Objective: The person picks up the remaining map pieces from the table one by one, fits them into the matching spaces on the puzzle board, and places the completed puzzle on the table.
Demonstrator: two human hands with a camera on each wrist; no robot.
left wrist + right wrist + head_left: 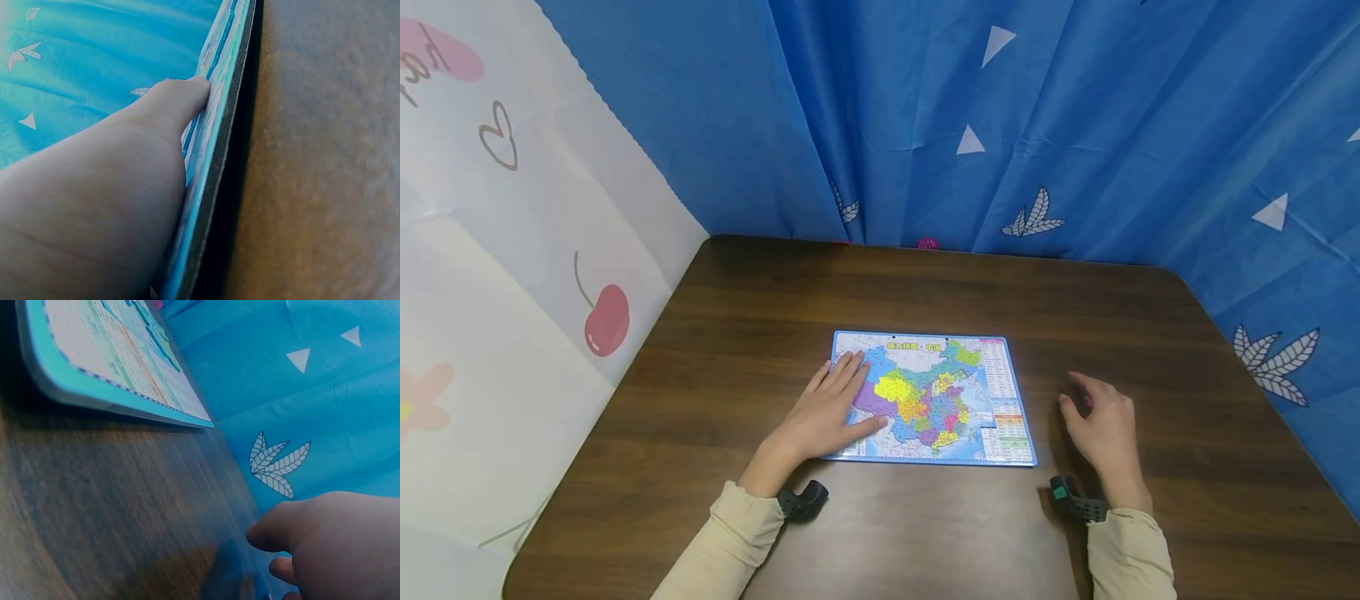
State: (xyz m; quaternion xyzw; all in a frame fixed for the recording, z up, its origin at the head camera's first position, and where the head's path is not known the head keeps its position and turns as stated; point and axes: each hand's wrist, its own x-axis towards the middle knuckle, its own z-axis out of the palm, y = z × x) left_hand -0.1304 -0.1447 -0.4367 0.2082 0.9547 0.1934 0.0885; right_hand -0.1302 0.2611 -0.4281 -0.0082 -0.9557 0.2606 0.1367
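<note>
A map puzzle board [1007, 392] with a blue border and many coloured regions lies on the table in the head view. My left hand [831, 412] rests flat across its left side, fingers spread and thumb reaching over the lower part. In the left wrist view, the thumb [181, 100] touches the board's face close to its edge. To the right of the board, apart from it, my right hand [1105, 425] hovers with curled fingers. A small dark-pink piece [1088, 402] shows between its thumb and fingers; its shape is mostly hidden.
The brown wooden table [760, 292] has rounded far corners. A blue curtain [910, 125] with white triangles and leaves hangs behind and to the right, and a white printed curtain [550, 217] on the left. Dark wrist straps [1086, 507] sit on both wrists.
</note>
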